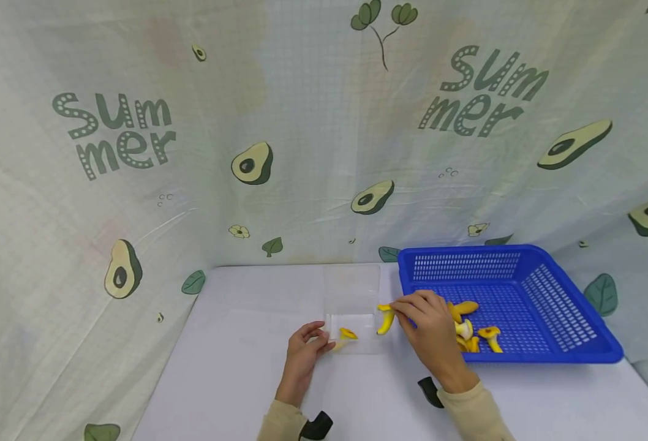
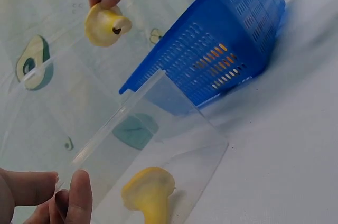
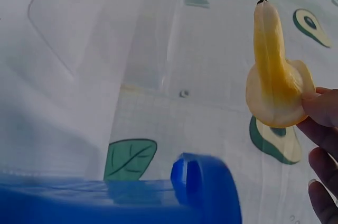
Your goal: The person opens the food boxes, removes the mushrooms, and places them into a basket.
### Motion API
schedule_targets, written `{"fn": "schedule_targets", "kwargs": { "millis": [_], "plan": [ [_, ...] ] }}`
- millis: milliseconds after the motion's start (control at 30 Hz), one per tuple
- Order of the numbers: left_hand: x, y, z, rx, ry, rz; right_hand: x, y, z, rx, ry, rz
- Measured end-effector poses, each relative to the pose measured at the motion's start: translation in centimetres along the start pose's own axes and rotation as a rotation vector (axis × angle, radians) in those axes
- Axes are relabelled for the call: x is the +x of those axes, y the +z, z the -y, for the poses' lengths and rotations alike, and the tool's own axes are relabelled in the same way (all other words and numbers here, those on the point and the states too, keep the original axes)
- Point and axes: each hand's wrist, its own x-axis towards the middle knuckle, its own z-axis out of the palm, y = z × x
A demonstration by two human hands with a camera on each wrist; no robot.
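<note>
A yellow trumpet-shaped mushroom (image 1: 386,320) is pinched by its cap between the thumb and fingers of my right hand (image 1: 427,331), stem pointing down. It hangs in the air between the clear plastic box (image 1: 369,343) and the blue basket. Inside the box lies another yellow mushroom (image 2: 150,195). My left hand (image 1: 304,355) pinches the box's near left edge between thumb and finger. The box's hinged clear lid (image 1: 351,288) lies back, away from me.
To the right stands a blue perforated basket (image 1: 555,358) with several more yellow mushrooms (image 1: 464,329) in its left part, partly behind my right hand. The white table (image 1: 219,367) meets a printed cloth (image 1: 302,214) hanging at the back and sides.
</note>
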Motion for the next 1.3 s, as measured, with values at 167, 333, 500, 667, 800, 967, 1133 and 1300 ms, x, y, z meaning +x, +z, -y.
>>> {"fn": "schedule_targets", "kwargs": {
  "millis": [167,333,500,667,800,967,1133,1300],
  "plan": [
    [0.1,0.1,0.0,0.005,-0.007,0.001,-0.4,-1.5,-1.0,-0.032,0.006,-0.022],
    [0.3,0.3,0.0,0.019,-0.008,-0.004,-1.0,-2.9,-2.3,-0.054,0.029,-0.030],
    [0.3,0.2,0.3,0.001,0.031,0.015,-1.8,-4.1,-3.8,-0.072,0.094,-0.014],
    [0.2,0.2,0.2,-0.009,0.042,0.023,-2.4,-5.1,-5.0,-0.096,0.133,-0.014],
    [0.1,0.2,0.1,-0.003,0.009,0.011,-2.8,-5.8,-5.6,-0.118,0.146,-0.021],
    [0.2,0.2,0.0,-0.003,0.003,0.004,-3.2,-6.5,-6.1,-0.149,0.165,-0.004],
    [0.0,0.0,0.1,0.025,0.008,0.004,-3.4,-7.0,-6.6,-0.175,0.195,0.017],
    [-0.1,-0.1,0.1,0.046,0.009,0.002,-3.8,-7.3,-7.1,-0.192,0.221,0.029]
  ]
}}
